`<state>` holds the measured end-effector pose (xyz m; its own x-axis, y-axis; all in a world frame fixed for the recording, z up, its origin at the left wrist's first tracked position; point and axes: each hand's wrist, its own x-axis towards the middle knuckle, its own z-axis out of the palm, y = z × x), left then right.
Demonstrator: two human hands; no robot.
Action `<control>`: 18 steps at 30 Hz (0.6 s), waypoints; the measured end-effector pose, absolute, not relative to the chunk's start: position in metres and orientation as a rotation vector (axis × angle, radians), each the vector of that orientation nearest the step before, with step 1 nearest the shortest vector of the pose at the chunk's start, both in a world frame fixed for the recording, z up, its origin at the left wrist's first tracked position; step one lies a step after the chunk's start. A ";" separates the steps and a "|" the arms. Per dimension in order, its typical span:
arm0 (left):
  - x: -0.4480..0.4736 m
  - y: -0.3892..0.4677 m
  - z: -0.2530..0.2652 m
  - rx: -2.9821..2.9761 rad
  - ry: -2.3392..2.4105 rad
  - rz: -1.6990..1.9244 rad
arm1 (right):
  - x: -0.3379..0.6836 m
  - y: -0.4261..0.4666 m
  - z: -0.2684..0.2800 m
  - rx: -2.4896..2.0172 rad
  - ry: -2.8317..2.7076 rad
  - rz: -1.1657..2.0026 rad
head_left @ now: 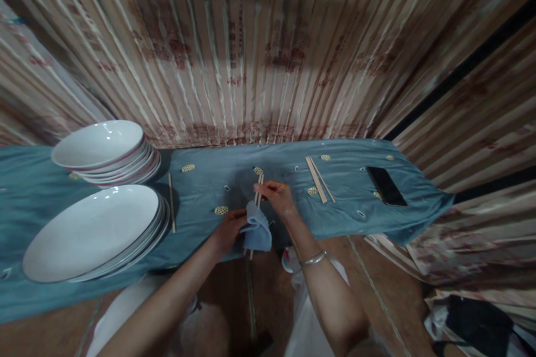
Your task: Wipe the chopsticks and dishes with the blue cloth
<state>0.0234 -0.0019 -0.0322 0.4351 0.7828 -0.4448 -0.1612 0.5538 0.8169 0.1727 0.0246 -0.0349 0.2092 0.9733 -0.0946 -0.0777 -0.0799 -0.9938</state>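
A light blue cloth [258, 230] is gripped in my left hand [231, 228], folded around the middle of a pair of pale chopsticks [258, 196]. The fingers of my right hand [274, 194] pinch those chopsticks near their upper end. Their lower tips poke out below the cloth, over the table's front edge. To the right of my right hand lie several more chopsticks [317, 179], close together on the tablecloth. One single chopstick [172, 203] rests to the left, beside the plates.
A stack of white bowls [100, 148] and a stack of white oval plates [92, 234] stand at the left. A black phone [386, 186] lies at the right end of the blue patterned tablecloth [205, 184]. Patterned curtains [259, 67] hang behind the table.
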 end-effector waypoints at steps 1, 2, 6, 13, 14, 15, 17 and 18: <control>0.024 0.000 -0.030 0.766 0.952 0.687 | 0.169 0.023 -0.036 -1.339 -0.984 1.145; 0.024 0.002 -0.028 0.753 0.961 0.706 | 0.165 0.022 -0.037 -1.361 -1.007 1.142; 0.024 0.002 -0.024 0.742 0.955 0.729 | 0.160 0.021 -0.039 -1.396 -1.050 1.102; 0.024 -0.012 -0.034 0.828 0.920 0.620 | 0.187 0.031 -0.038 -1.387 -0.932 0.993; 0.024 -0.014 -0.035 0.829 0.915 0.602 | 0.192 0.032 -0.037 -1.382 -0.913 0.974; 0.024 -0.015 -0.036 0.829 0.910 0.584 | 0.196 0.033 -0.036 -1.372 -0.896 0.962; 0.024 -0.017 -0.036 0.822 0.910 0.553 | 0.203 0.034 -0.035 -1.337 -0.857 0.961; 0.023 -0.017 -0.036 0.816 0.915 0.542 | 0.206 0.034 -0.034 -1.315 -0.840 0.972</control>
<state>0.0234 -0.0172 -0.0357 0.5142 0.7142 -0.4750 -0.0725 0.5879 0.8056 0.2058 0.0341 -0.0340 0.3830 0.9230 -0.0373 -0.0970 0.0000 -0.9953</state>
